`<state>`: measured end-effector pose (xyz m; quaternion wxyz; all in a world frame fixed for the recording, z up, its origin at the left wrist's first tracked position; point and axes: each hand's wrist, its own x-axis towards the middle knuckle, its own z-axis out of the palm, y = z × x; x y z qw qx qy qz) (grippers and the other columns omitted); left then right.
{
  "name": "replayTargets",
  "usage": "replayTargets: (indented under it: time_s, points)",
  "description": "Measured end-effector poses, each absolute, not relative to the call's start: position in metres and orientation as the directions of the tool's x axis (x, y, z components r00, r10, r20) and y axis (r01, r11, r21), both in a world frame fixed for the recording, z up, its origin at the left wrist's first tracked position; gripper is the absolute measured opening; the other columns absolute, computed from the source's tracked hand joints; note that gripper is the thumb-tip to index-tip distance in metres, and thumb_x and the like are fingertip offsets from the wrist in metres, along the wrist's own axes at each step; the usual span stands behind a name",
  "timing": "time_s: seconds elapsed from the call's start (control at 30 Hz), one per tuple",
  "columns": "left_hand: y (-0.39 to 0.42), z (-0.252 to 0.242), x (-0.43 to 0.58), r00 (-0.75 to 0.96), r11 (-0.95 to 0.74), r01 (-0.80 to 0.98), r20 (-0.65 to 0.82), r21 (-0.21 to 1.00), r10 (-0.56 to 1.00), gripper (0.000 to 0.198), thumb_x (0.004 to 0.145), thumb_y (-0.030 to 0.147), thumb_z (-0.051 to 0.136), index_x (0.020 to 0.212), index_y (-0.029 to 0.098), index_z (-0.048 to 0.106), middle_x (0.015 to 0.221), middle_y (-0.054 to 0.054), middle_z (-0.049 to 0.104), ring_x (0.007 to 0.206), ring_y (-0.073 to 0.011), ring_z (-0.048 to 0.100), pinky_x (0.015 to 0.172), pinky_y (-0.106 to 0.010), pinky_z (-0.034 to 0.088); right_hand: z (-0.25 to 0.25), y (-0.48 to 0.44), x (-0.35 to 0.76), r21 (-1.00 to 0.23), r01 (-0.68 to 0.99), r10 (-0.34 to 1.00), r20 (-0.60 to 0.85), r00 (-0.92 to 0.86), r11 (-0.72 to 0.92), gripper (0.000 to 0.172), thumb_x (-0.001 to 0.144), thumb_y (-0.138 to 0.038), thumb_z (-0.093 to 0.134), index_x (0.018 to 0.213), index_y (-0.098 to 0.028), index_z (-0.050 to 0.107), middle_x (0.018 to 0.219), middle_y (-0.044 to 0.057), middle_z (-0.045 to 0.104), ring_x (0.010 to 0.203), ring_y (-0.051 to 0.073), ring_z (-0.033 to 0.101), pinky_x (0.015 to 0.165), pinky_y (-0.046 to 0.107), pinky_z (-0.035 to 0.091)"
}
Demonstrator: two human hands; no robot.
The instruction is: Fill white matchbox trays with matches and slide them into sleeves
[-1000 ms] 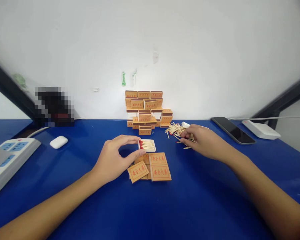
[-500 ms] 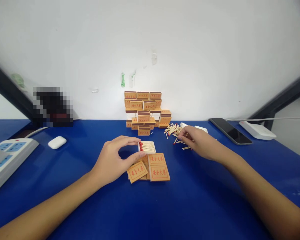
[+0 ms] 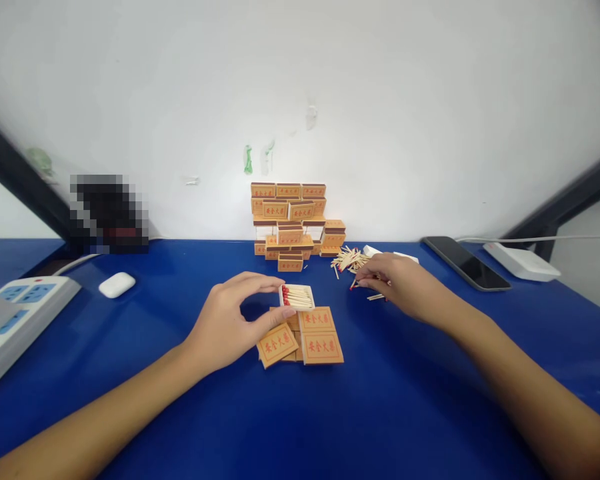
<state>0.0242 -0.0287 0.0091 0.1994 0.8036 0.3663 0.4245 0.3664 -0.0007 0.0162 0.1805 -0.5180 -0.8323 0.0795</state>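
My left hand (image 3: 233,321) pinches the left end of a white matchbox tray (image 3: 298,297) half filled with red-tipped matches, holding it between thumb and forefinger on the blue table (image 3: 180,413). Just in front of the tray lie several flat orange matchbox sleeves (image 3: 310,337). My right hand (image 3: 397,283) rests on the edge of a loose pile of matches (image 3: 349,260), fingers curled and pinched on a few matchsticks. A stack of orange matchboxes (image 3: 293,223) stands against the white wall behind.
A white earbud case (image 3: 117,284) and a white power strip (image 3: 15,313) lie at the left. A black phone (image 3: 465,262) and a white adapter (image 3: 521,260) lie at the right. A white tray piece (image 3: 400,256) sits behind my right hand.
My right hand drew slightly away from the match pile toward the tray with matchsticks pinched in it. The left hand kept its hold on the tray, barely moving.
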Motion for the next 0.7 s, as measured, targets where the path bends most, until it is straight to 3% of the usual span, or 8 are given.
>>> replayTargets:
  time_s: [0.33, 0.47, 0.6, 0.7]
  points:
    - [-0.0283, 0.0081, 0.0235, 0.379, -0.678, 0.416, 0.562, 0.606, 0.735, 0.028, 0.089, 0.036, 0.085, 0.113, 0.024, 0.078, 0.115, -0.007, 0.081, 0.1, -0.0235, 0.079, 0.094, -0.04, 0.068, 0.01, -0.0006, 0.371, -0.3, 0.849, 0.897, 0.232, -0.377, 0.435, 0.019, 0.101, -0.027, 0.05, 0.087, -0.023, 0.063, 0.092, 0.009, 0.069, 0.085, 0.025, 0.062, 0.074, 0.039, 0.048]
    - [-0.0284, 0.0074, 0.0231, 0.383, -0.669, 0.42, 0.549, 0.613, 0.743, 0.03, 0.088, 0.037, 0.085, 0.114, 0.024, 0.078, 0.114, -0.008, 0.08, 0.1, -0.0235, 0.079, 0.094, -0.041, 0.067, 0.0151, -0.0019, 0.3694, -0.325, 0.855, 0.907, 0.267, -0.326, 0.403, 0.019, 0.102, -0.031, 0.054, 0.093, -0.025, 0.07, 0.09, 0.008, 0.074, 0.083, 0.025, 0.064, 0.071, 0.038, 0.048]
    - [-0.0284, 0.0077, 0.0227, 0.381, -0.671, 0.424, 0.553, 0.608, 0.741, 0.03, 0.088, 0.037, 0.085, 0.114, 0.024, 0.078, 0.115, -0.007, 0.08, 0.102, -0.0236, 0.078, 0.095, -0.04, 0.067, 0.0161, 0.0, 0.3665, -0.283, 0.8, 0.835, 0.342, -0.431, 0.529, 0.026, 0.104, -0.032, 0.053, 0.105, -0.028, 0.078, 0.1, 0.009, 0.078, 0.09, 0.028, 0.064, 0.078, 0.042, 0.051]
    - [-0.0283, 0.0084, 0.0231, 0.382, -0.678, 0.425, 0.56, 0.6, 0.735, 0.03, 0.089, 0.036, 0.085, 0.115, 0.024, 0.078, 0.116, -0.006, 0.08, 0.101, -0.0224, 0.078, 0.095, -0.039, 0.067, 0.0145, 0.0023, 0.3641, -0.213, 0.781, 0.791, 0.355, -0.498, 0.588, 0.031, 0.105, -0.03, 0.05, 0.103, -0.027, 0.081, 0.099, 0.01, 0.078, 0.091, 0.03, 0.062, 0.079, 0.045, 0.051]
